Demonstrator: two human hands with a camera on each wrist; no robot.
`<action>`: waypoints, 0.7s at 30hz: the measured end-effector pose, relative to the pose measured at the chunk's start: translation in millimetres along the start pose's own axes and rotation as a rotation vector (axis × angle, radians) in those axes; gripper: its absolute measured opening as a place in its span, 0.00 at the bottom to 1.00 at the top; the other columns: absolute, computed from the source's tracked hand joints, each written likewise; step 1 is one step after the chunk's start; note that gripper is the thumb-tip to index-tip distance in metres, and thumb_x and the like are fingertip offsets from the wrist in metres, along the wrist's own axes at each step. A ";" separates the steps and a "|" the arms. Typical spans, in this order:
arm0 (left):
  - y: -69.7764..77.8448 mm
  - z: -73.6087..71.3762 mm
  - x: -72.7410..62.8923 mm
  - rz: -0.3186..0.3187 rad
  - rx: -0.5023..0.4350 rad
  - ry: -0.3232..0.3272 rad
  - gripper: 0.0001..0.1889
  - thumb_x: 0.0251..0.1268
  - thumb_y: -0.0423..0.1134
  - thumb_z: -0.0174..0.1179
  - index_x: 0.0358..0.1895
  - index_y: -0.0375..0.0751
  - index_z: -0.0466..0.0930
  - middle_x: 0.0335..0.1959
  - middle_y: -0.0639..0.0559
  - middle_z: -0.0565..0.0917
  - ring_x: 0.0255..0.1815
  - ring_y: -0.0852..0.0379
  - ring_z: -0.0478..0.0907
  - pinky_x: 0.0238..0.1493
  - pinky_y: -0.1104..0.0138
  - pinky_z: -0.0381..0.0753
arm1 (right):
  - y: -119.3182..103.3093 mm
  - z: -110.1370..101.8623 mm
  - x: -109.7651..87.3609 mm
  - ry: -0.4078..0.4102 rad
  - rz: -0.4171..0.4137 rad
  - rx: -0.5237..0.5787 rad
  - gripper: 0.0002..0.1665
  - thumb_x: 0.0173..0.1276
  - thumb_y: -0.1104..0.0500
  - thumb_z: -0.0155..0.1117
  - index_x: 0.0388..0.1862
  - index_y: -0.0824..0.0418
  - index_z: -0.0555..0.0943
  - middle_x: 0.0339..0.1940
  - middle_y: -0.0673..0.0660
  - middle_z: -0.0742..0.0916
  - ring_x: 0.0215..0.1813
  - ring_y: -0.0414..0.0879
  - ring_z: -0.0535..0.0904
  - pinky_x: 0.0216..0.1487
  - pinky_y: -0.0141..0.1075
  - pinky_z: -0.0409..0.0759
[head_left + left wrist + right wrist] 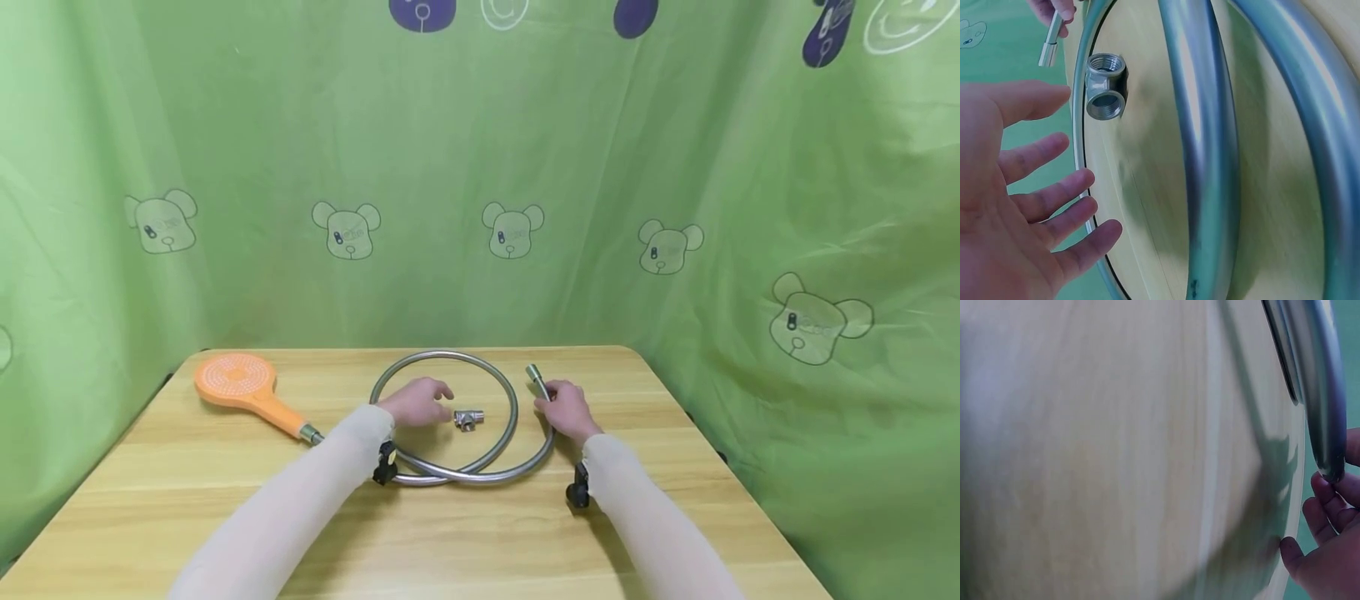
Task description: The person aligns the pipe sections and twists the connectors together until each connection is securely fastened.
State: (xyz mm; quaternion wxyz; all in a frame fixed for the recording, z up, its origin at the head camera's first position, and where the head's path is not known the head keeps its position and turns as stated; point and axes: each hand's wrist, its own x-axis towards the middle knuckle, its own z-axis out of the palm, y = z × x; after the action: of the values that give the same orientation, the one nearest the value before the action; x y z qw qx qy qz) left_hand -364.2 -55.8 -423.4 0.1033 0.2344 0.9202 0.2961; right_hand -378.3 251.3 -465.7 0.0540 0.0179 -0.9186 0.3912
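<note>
Sleeves [292,500] cross lower frame; left hand [418,402] spreads beside central fitting [468,419], right hand [567,410] holds hose [487,478], best kept steady.

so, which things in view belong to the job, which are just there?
Job, likely:
metal hose, held in the right fingers
tee fitting, near the left fingers
orange shower head, apparently joined to the hose

Just there:
wooden table
green curtain
</note>
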 end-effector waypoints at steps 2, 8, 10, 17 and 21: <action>3.6 1.5 0.1 0.000 0.009 -0.005 0.26 0.65 0.41 0.65 0.65 0.36 0.76 0.64 0.33 0.78 0.64 0.39 0.75 0.68 0.46 0.72 | 0.1 0.7 -0.6 0.008 -0.010 0.000 0.25 0.66 0.65 0.66 0.61 0.74 0.77 0.46 0.67 0.84 0.39 0.50 0.80 0.38 0.36 0.83; 10.2 8.0 6.5 -0.026 0.058 -0.003 0.26 0.62 0.44 0.68 0.63 0.41 0.79 0.63 0.37 0.79 0.63 0.42 0.76 0.67 0.48 0.72 | 2.1 1.1 -1.1 0.017 -0.036 -0.024 0.30 0.66 0.63 0.67 0.65 0.73 0.74 0.55 0.68 0.82 0.49 0.56 0.80 0.52 0.48 0.82; 11.1 11.1 10.5 -0.028 0.085 -0.003 0.26 0.60 0.45 0.69 0.62 0.41 0.79 0.61 0.39 0.81 0.62 0.43 0.77 0.66 0.49 0.74 | 3.3 1.6 -1.0 0.016 -0.036 -0.032 0.31 0.66 0.62 0.68 0.66 0.72 0.74 0.55 0.67 0.82 0.50 0.56 0.80 0.53 0.49 0.82; 14.9 18.6 20.5 -0.028 0.151 -0.014 0.27 0.57 0.46 0.72 0.60 0.41 0.81 0.53 0.44 0.85 0.53 0.49 0.80 0.60 0.54 0.78 | 2.0 1.9 -2.0 0.021 -0.018 -0.038 0.31 0.65 0.60 0.70 0.66 0.68 0.75 0.53 0.63 0.83 0.50 0.55 0.79 0.53 0.49 0.80; 12.8 21.8 24.9 -0.040 0.136 -0.031 0.27 0.55 0.45 0.74 0.59 0.41 0.81 0.54 0.45 0.85 0.53 0.49 0.80 0.60 0.55 0.78 | 2.8 2.2 -3.4 0.022 -0.009 -0.068 0.31 0.65 0.58 0.70 0.66 0.66 0.77 0.53 0.63 0.84 0.51 0.56 0.79 0.54 0.52 0.78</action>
State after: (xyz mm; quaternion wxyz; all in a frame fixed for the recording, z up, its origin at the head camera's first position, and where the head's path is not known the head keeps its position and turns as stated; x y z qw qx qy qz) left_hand -373.9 -23.5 -434.6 0.1072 0.2272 0.9409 0.2272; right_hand -375.3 251.6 -469.6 0.0665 0.0157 -0.9306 0.3596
